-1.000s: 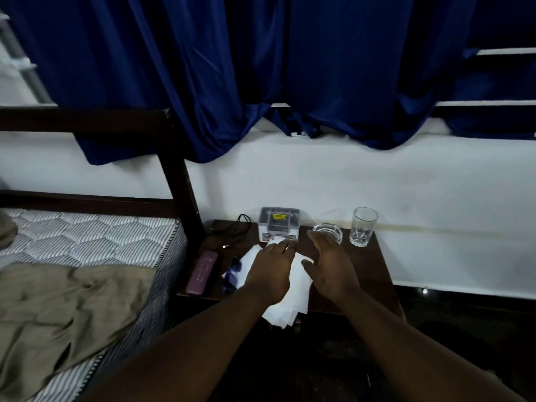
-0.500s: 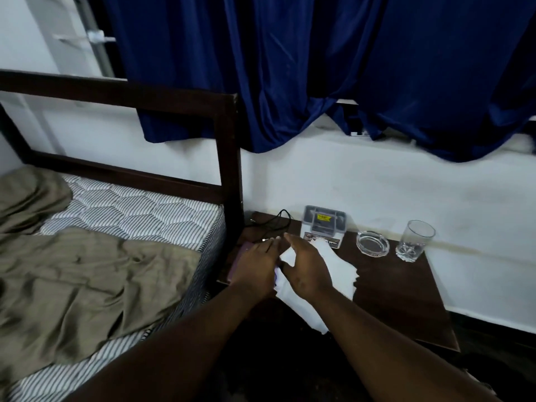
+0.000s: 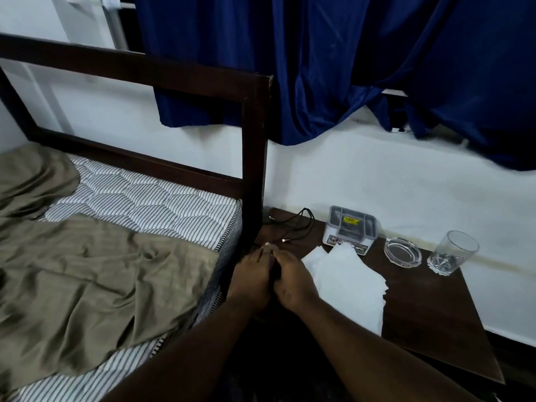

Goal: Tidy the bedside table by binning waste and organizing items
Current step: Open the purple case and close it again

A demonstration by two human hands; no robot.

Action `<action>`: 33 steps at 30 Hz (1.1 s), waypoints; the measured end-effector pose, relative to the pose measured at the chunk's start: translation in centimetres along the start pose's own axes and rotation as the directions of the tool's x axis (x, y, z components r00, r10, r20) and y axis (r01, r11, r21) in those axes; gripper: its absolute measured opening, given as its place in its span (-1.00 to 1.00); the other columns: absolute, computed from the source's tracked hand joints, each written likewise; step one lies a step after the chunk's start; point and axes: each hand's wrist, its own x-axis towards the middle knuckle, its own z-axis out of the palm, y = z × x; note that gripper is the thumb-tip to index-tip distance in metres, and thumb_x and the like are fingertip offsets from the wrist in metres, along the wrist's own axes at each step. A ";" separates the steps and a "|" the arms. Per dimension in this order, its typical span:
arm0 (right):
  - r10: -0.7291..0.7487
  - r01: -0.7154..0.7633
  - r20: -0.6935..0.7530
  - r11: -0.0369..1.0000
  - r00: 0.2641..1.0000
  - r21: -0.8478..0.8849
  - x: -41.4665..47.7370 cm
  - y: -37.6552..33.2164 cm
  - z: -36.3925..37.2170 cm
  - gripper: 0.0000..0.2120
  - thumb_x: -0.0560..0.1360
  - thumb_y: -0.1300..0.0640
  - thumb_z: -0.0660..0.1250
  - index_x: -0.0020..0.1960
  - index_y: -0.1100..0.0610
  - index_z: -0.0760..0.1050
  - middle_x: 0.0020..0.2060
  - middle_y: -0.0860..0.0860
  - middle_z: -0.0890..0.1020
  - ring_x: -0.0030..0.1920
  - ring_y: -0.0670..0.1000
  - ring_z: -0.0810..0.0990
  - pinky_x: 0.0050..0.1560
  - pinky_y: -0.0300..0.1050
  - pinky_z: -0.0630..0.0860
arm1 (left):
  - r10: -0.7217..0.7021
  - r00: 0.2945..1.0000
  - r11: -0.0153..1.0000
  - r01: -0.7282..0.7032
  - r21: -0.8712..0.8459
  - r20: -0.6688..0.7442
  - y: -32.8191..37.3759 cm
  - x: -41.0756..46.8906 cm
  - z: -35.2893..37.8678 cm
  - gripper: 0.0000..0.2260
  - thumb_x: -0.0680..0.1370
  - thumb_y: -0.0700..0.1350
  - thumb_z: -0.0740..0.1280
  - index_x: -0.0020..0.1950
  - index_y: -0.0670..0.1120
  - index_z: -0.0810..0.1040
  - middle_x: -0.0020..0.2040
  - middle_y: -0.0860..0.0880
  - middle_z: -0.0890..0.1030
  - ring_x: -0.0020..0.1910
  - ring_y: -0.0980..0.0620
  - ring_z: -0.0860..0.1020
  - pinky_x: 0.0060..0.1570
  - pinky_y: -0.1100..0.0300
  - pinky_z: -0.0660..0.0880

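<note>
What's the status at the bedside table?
Left hand and right hand together at table's left edge, grip unclear. Tissues still out. Cable just behind.

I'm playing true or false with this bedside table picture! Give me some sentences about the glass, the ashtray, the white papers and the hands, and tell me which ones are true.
1. The drinking glass stands upright at the table's right end. True.
2. The ashtray sits between the glass and the small box. True.
3. The white paper sheets are lying on the bed. False: they lie on the bedside table, just right of the hands.
4. The left hand and right hand are far apart. False: they are close together at the table's left side, next to the bed frame.
5. A black cable lies at the back left of the table. True.
</note>
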 end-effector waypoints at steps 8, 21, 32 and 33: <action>0.091 -0.091 0.011 0.996 0.996 -0.015 2.2 0.8 2.6 -0.64 0.60 0.17 0.22 0.38 0.08 0.52 0.23 0.05 0.65 0.23 0.02 0.61 0.32 -0.28 0.41 | -0.086 0.995 0.995 0.088 -0.047 0.045 -1.4 1.2 2.7 -0.34 0.59 0.05 0.26 0.64 -0.11 0.15 0.58 -0.08 0.32 0.48 -0.09 0.40 0.40 0.09 0.33; 0.100 -0.099 0.064 0.995 0.993 -0.024 2.5 1.2 3.0 -0.55 0.56 0.20 0.23 0.44 0.08 0.46 0.33 0.09 0.59 0.33 0.07 0.54 0.41 -0.11 0.40 | -0.217 0.974 0.971 0.223 -0.091 0.069 -2.1 2.5 4.0 -0.35 0.64 -0.01 0.24 0.65 -0.20 0.09 0.50 -0.23 0.42 0.41 -0.19 0.47 0.40 0.06 0.37; 0.020 -0.021 -0.011 0.999 1.000 -0.047 0.1 1.4 -5.0 -0.57 0.46 0.32 0.29 0.28 0.08 0.61 0.33 0.02 0.58 0.33 0.01 0.54 0.35 -0.24 0.40 | 0.029 0.997 0.943 -0.005 -0.333 0.067 0.5 0.8 -2.2 -0.36 0.50 0.01 0.31 0.54 -0.23 0.39 0.43 -0.22 0.52 0.41 -0.16 0.50 0.41 0.14 0.38; 0.004 -0.005 -0.029 0.999 1.000 -0.038 -0.4 1.7 -5.9 -0.56 0.45 0.34 0.29 0.27 0.06 0.62 0.31 -0.01 0.59 0.32 -0.01 0.54 0.35 -0.22 0.41 | 0.063 0.995 0.935 -0.031 -0.354 0.080 0.9 0.7 -3.1 -0.37 0.49 -0.03 0.36 0.54 -0.22 0.40 0.44 -0.20 0.52 0.43 -0.12 0.49 0.43 0.17 0.37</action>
